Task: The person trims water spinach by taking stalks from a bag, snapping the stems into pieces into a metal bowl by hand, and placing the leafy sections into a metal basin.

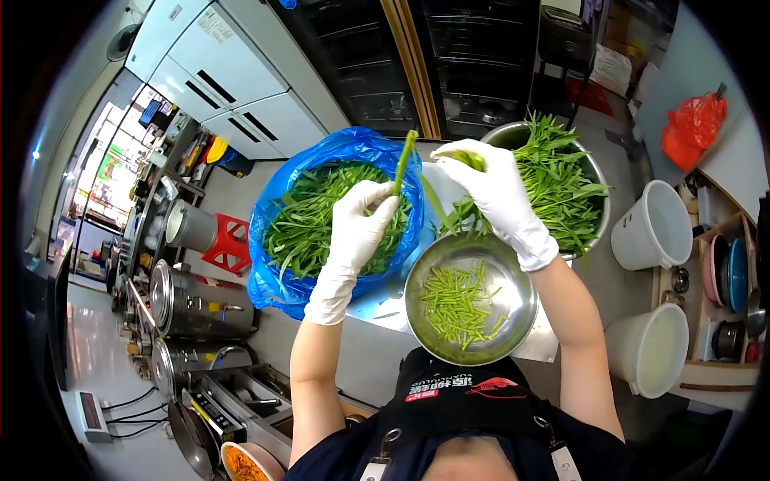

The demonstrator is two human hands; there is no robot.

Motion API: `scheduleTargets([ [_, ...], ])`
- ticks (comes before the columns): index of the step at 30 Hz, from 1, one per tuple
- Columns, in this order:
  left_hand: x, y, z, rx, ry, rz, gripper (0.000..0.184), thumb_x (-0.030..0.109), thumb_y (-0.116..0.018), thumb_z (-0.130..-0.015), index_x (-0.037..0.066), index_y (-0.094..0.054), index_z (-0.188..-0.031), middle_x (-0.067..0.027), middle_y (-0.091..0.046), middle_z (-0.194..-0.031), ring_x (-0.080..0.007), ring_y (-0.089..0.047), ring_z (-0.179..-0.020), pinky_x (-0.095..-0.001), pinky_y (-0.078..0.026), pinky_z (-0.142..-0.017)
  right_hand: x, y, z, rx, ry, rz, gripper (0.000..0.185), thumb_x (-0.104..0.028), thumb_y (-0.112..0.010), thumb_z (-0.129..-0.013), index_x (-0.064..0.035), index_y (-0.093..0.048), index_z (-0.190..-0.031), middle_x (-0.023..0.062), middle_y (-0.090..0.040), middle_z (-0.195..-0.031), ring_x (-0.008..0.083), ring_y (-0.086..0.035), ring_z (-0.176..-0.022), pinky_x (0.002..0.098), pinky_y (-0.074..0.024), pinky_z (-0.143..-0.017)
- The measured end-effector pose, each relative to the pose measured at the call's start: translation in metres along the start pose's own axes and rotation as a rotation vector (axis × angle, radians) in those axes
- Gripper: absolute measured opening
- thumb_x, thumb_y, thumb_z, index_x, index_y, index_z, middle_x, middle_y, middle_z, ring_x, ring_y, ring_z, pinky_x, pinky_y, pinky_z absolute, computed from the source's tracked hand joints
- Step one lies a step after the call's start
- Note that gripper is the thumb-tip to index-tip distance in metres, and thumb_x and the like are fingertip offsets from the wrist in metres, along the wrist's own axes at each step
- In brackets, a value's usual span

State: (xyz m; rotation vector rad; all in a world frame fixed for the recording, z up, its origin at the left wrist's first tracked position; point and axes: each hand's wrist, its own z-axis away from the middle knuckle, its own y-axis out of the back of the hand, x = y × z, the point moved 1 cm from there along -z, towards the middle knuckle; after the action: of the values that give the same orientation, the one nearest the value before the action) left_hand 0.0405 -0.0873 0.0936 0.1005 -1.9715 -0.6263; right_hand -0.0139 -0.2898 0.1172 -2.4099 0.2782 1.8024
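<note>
My left hand (361, 227), in a white glove, pinches a green water spinach stem (406, 154) that points upward. Beneath that hand, a blue plastic bag (262, 290) is full of leafy water spinach (309, 220). My right hand (496, 191), also gloved, is closed around a small bunch of green stems (472, 159); leafy tops (461, 215) hang below it. Under the right wrist, a steel bowl (513, 321) holds short cut stem pieces (461, 305). Just right of this hand, a larger metal basin (598, 172) is heaped with long leafy greens (559, 184).
The bowl stands on a metal surface (533, 345) against my apron. White buckets (654, 224) are at the right, near shelves with plates and pans. Steel pots (204, 301) and a red stool (227, 243) stand left. A fridge (216, 72) and dark cabinets are behind.
</note>
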Motion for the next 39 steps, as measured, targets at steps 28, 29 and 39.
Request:
scheduleTargets([
  [28, -0.024, -0.016, -0.001, -0.056, -0.149, -0.289, 0.017, 0.006, -0.071, -0.079, 0.002, -0.072, -0.095, -0.0068, -0.062, -0.078, -0.0186, -0.060, -0.071, -0.0287, -0.048, -0.065, 0.046, 0.002, -0.018, 0.029, -0.017, 0.190, 0.023, -0.017, -0.067, -0.084, 0.0032, -0.067, -0.095, 0.0048, -0.065, -0.076, 0.0083, -0.057, -0.070, 0.0264, -0.0482, -0.066],
  [29, -0.025, -0.017, 0.000, -0.041, -0.159, -0.294, 0.017, 0.008, -0.071, -0.078, 0.004, -0.072, -0.094, -0.0067, -0.062, -0.077, -0.0211, -0.060, -0.071, -0.0307, -0.049, -0.065, 0.049, 0.003, -0.019, 0.019, -0.013, 0.203, 0.022, -0.017, -0.066, -0.085, 0.0031, -0.067, -0.096, 0.0027, -0.065, -0.077, 0.0071, -0.056, -0.071, 0.0252, -0.0476, -0.065],
  [39, -0.031, -0.011, -0.002, -0.065, -0.350, -0.470, 0.017, 0.007, -0.071, -0.077, 0.005, -0.072, -0.094, -0.0069, -0.063, -0.079, -0.0233, -0.061, -0.072, -0.0308, -0.049, -0.064, 0.067, 0.003, -0.019, 0.041, 0.159, 0.504, 0.020, -0.015, -0.065, -0.083, 0.0024, -0.066, -0.094, 0.0065, -0.064, -0.072, 0.0108, -0.057, -0.066, 0.0288, -0.0477, -0.064],
])
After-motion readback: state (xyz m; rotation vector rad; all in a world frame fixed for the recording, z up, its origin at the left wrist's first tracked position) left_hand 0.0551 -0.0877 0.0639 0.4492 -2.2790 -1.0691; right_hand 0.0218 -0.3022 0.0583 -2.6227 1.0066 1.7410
